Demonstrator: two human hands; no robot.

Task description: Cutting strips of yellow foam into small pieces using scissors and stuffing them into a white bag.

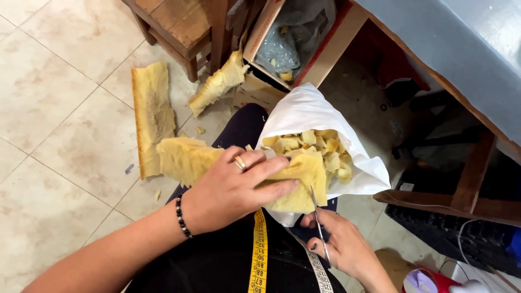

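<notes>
Two hands are being used: a yellow foam sheet (pixel 301 184) is being gripped flat by the left hand (pixel 233 190) while steel scissors (pixel 320 228), clasped in the right hand (pixel 342 244), are being worked over a white bag of foam bits (pixel 309 111) so pieces are being caught

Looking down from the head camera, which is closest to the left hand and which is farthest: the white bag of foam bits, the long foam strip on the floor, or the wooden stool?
From the left hand:
1. White bag of foam bits, just right of the fingers, on the lap.
2. Long foam strip, on the tiled floor to the upper left.
3. Wooden stool, at the top, beyond the strip.

Yellow foam (pixel 187 158), white bag (pixel 309 111), yellow tape measure (pixel 259 255)
</notes>
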